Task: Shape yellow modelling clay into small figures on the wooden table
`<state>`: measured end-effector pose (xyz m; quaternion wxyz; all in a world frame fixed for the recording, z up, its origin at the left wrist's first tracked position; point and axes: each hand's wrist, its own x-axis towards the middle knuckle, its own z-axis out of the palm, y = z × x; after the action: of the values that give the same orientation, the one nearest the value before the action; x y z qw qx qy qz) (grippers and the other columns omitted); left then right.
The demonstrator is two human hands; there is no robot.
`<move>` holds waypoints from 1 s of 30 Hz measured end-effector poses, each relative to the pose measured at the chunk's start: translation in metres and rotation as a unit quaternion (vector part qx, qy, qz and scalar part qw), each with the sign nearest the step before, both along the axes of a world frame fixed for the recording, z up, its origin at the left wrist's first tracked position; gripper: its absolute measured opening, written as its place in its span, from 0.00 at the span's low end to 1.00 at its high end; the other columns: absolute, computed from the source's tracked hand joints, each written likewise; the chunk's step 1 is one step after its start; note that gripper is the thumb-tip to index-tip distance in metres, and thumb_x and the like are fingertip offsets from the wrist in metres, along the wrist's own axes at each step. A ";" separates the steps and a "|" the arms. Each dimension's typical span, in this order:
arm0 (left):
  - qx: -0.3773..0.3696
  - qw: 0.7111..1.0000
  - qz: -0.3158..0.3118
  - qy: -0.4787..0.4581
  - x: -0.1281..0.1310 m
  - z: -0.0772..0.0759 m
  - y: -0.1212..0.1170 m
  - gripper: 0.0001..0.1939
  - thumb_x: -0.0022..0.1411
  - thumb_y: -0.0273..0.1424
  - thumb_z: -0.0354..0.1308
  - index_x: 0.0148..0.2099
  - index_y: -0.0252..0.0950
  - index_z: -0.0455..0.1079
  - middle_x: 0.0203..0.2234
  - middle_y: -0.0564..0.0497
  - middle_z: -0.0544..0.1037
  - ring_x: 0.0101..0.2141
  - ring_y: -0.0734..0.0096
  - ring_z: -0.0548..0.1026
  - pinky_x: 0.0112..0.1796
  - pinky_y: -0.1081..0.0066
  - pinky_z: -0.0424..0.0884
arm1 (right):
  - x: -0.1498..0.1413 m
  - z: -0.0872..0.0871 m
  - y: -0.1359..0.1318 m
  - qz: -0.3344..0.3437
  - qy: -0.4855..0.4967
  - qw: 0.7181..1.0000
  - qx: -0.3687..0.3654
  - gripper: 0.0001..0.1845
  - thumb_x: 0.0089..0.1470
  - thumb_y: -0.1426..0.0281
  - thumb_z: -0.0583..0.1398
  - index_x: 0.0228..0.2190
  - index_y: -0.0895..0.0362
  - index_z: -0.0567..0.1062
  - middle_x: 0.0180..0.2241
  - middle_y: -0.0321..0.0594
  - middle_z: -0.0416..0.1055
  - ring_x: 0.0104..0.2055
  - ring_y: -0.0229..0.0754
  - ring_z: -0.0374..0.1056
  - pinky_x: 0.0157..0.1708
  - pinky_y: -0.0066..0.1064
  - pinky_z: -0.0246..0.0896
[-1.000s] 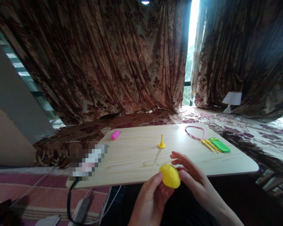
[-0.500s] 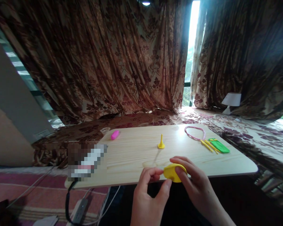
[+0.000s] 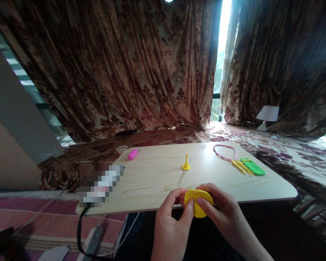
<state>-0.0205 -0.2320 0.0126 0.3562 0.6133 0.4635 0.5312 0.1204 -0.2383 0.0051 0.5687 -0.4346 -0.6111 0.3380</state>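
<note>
A flat, rounded disc of yellow modelling clay (image 3: 199,211) is held up between both hands at the table's near edge. My left hand (image 3: 174,221) pinches its left side, thumb on the near face. From the right, my right hand (image 3: 222,210) grips it, with the thumb pressed on the face and the fingers behind. Farther back, a yellow clay piece with a round base and a thin upright stem (image 3: 186,163) stands on the light wooden table (image 3: 152,174).
A pink clay lump (image 3: 133,154) lies at the back left. Toward the right are a pink twisted loop (image 3: 225,152), yellow sticks (image 3: 241,168) and a green flat piece (image 3: 254,167). A blurred-out object (image 3: 103,185) with a black strap lies at the left edge. Behind stands a white lamp (image 3: 268,113).
My left thumb and fingers have closed onto the yellow disc. The disc has tilted more upright, its face turned toward me, and shifted slightly left.
</note>
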 end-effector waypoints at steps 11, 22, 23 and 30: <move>0.159 0.987 0.009 -0.010 0.004 0.003 -0.004 0.06 0.53 0.25 0.60 0.32 0.40 0.77 0.29 0.50 0.77 0.32 0.65 0.73 0.36 0.70 0.69 | 0.004 0.005 -0.003 -0.036 -0.056 0.990 0.126 0.11 0.52 0.76 0.61 0.37 0.51 0.78 0.32 0.39 0.70 0.34 0.41 0.68 0.33 0.30 0.65; 0.089 0.996 -0.001 0.014 0.003 0.004 -0.003 0.08 0.52 0.26 0.61 0.37 0.38 0.76 0.31 0.50 0.76 0.35 0.64 0.73 0.39 0.71 0.68 | 0.008 0.011 -0.004 -0.017 -0.077 0.992 0.103 0.11 0.53 0.74 0.60 0.38 0.52 0.78 0.33 0.40 0.70 0.36 0.41 0.68 0.35 0.31 0.66; 0.078 0.997 -0.019 0.022 0.003 0.004 -0.003 0.07 0.53 0.27 0.61 0.36 0.38 0.76 0.31 0.49 0.76 0.34 0.64 0.74 0.38 0.71 0.68 | 0.008 0.011 -0.003 -0.021 -0.077 0.991 0.104 0.11 0.53 0.74 0.60 0.38 0.52 0.78 0.33 0.40 0.70 0.36 0.41 0.68 0.35 0.30 0.66; 0.074 0.996 -0.036 0.047 0.000 0.007 -0.002 0.06 0.55 0.27 0.57 0.32 0.37 0.76 0.28 0.48 0.75 0.31 0.64 0.74 0.34 0.72 0.68 | 0.009 0.010 -0.005 0.004 -0.098 0.991 0.092 0.14 0.53 0.72 0.60 0.43 0.51 0.76 0.38 0.41 0.70 0.40 0.42 0.68 0.39 0.31 0.66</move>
<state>-0.0205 -0.2344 0.0192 0.3067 0.6783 0.4172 0.5213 0.1290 -0.2430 0.0155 0.5422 -0.4090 -0.6944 0.2378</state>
